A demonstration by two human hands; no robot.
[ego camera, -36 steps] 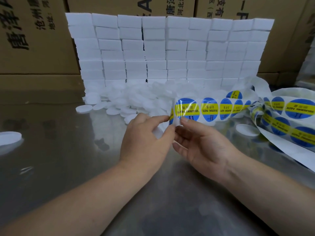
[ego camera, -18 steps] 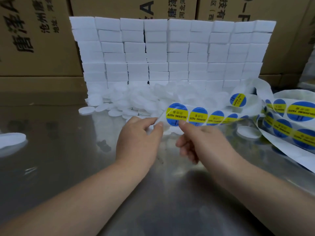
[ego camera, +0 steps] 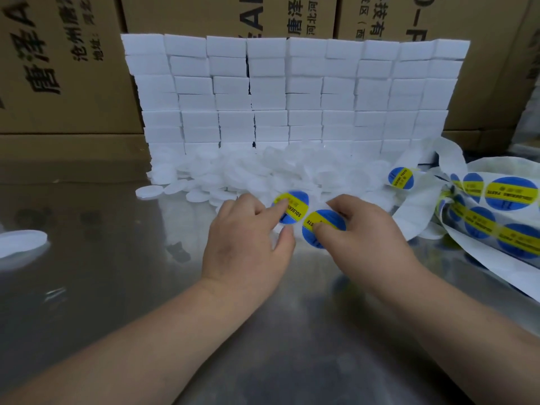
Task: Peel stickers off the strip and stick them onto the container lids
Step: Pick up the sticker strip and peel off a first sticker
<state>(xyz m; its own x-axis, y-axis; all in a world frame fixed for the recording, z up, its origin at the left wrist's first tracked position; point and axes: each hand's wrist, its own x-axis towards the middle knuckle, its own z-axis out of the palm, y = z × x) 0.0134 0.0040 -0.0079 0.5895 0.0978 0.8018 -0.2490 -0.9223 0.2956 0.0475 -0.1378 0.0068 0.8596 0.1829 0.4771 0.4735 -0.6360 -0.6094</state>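
The front sticker (ego camera: 292,206) has come off the strip (ego camera: 413,210), now pinched by the left hand (ego camera: 248,244) while the right hand (ego camera: 363,238) pinches the strip beside the lids (ego camera: 248,173); next, likely, centring it on one.

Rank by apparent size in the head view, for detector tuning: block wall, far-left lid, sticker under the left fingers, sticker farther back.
1. block wall
2. far-left lid, cropped, and left-hand sticker: about alike
3. back sticker, smaller, perhaps only through distance
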